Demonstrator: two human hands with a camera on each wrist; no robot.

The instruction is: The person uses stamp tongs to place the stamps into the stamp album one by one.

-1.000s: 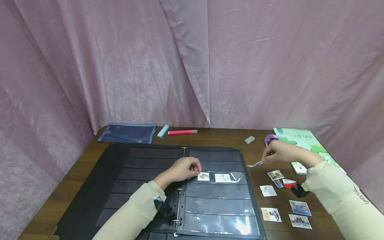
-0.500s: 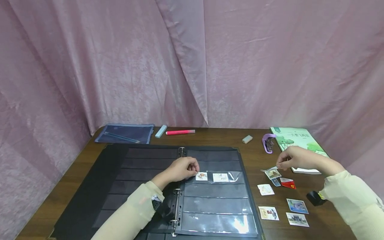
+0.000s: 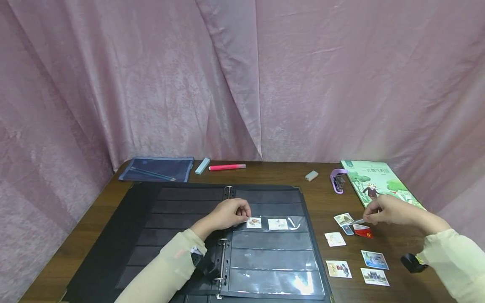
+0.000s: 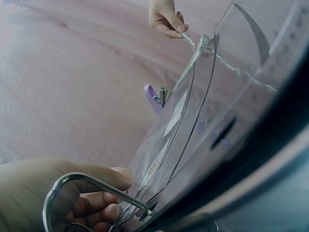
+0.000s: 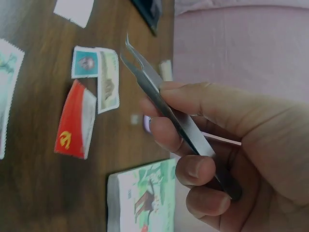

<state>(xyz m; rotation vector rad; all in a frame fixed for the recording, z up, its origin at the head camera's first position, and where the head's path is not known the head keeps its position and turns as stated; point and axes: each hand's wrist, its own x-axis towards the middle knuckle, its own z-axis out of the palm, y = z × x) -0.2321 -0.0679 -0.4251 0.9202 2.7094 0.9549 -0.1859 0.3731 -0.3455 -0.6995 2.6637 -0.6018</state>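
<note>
In the head view, the left hand (image 3: 226,215) pinched the clear pocket (image 3: 300,224) of the album (image 3: 113,244), in which two small stamps (image 3: 278,224) lay toward three o'clock from its fingertips. The right hand (image 3: 394,213), at about three o'clock from the album, held the tweezers (image 5: 192,133) between bent fingers, their tips pointing toward nine o'clock; whether these touched any stamp, I could not tell. At eight o'clock from this hand lay the red stamp (image 3: 363,232).

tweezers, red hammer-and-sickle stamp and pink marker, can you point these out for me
tweezers (image 5: 192,134): right wrist view, on the bare metal along the body
red hammer-and-sickle stamp (image 5: 72,118): right wrist view, on the red printed part
pink marker (image 3: 227,167): head view, midway along its length
</note>
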